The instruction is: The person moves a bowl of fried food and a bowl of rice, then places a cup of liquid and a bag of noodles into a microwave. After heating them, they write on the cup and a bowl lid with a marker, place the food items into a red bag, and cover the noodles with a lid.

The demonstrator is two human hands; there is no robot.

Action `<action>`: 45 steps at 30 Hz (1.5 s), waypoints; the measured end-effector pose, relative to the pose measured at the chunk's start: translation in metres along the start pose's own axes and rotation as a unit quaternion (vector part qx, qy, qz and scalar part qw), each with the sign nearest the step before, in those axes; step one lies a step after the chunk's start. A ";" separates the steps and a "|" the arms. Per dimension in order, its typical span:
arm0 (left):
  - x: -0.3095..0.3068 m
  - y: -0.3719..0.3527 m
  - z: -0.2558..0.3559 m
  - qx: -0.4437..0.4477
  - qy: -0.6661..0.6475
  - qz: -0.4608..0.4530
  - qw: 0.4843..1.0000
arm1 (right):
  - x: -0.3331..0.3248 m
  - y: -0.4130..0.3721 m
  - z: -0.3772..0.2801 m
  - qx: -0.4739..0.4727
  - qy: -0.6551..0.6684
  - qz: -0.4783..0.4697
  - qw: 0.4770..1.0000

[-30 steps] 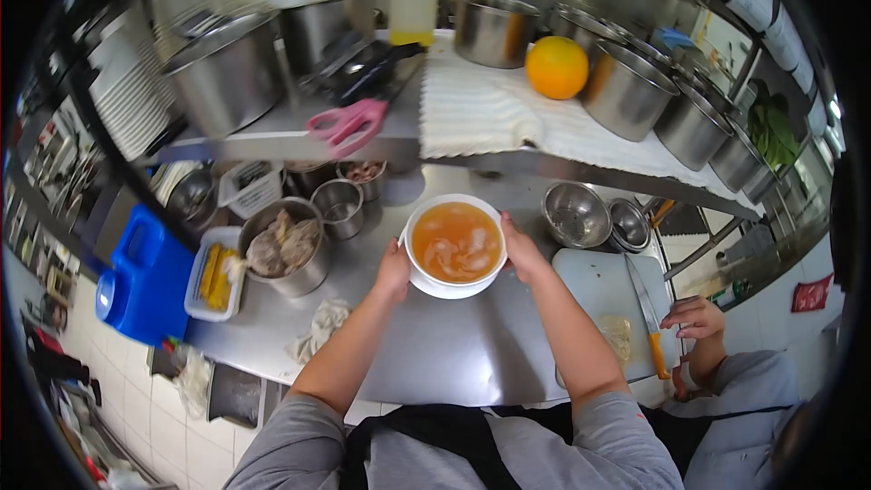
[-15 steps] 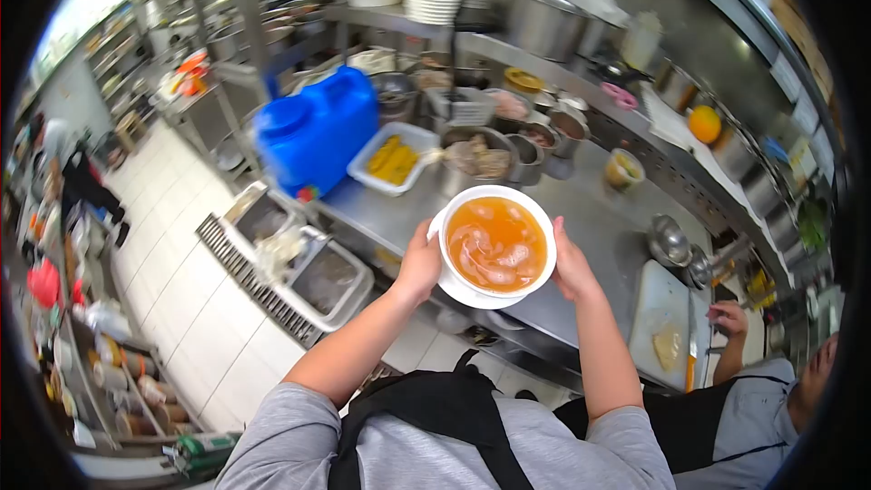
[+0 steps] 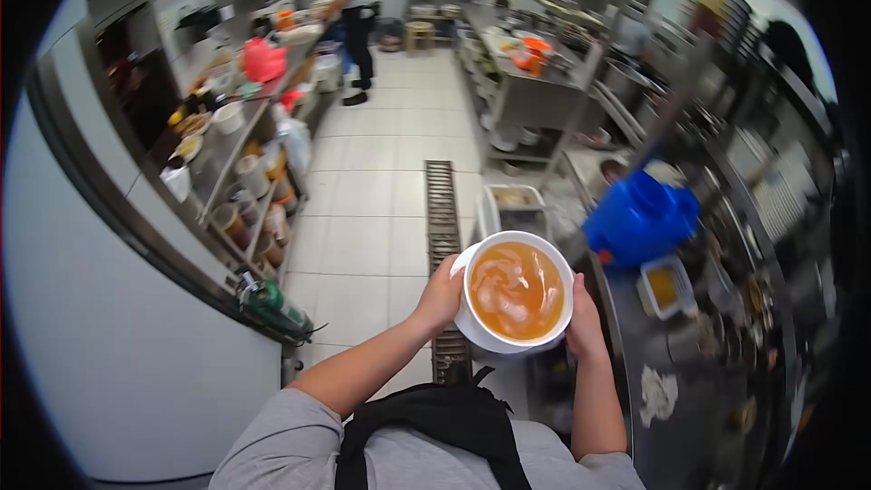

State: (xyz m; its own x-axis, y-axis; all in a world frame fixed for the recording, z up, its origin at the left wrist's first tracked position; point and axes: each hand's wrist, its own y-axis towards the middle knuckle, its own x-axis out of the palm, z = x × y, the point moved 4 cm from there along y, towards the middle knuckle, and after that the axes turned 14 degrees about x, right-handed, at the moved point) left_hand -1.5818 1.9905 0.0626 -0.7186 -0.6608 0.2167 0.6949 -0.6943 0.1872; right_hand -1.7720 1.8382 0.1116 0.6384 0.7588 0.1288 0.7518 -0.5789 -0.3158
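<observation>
A white soup bowl [image 3: 519, 342] filled with orange-brown soup [image 3: 517, 290] is held in front of my chest, over the tiled floor and the counter's edge. Under it, a white saucer [image 3: 474, 331] shows at the lower left. My left hand [image 3: 440, 295] grips the saucer and bowl from the left side. From the right, my right hand [image 3: 585, 318] is closed against the bowl's side, its fingertips partly hidden. The soup's surface looks swirled, with pale shapes or reflections in it.
Along the right runs a steel counter [image 3: 653, 454] with a blue jerrycan [image 3: 640, 218] and a plastic tub [image 3: 667, 289]. A tiled aisle [image 3: 363, 191] with a floor grate [image 3: 442, 218] stretches ahead. On the left are shelves and a green cylinder [image 3: 277, 308]; another person [image 3: 357, 23] stands farther off.
My view has turned left from the counter to the aisle, and the bowl has come along in both hands. The blue jerrycan now sits on my right. The nearby co-worker is out of view.
</observation>
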 end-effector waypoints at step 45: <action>-0.775 0.296 0.037 0.131 -0.081 0.670 0.726 | 0.954 0.713 -0.016 0.007 -0.339 -0.661 0.670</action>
State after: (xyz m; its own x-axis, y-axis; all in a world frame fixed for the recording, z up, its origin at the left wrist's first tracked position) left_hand -0.8185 2.3076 -0.0140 0.6048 -0.6363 0.4789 0.7642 0.6330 -0.1240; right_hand -0.6241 2.1449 0.0243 -0.8081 0.5693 -0.1512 0.5817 0.7310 -0.3567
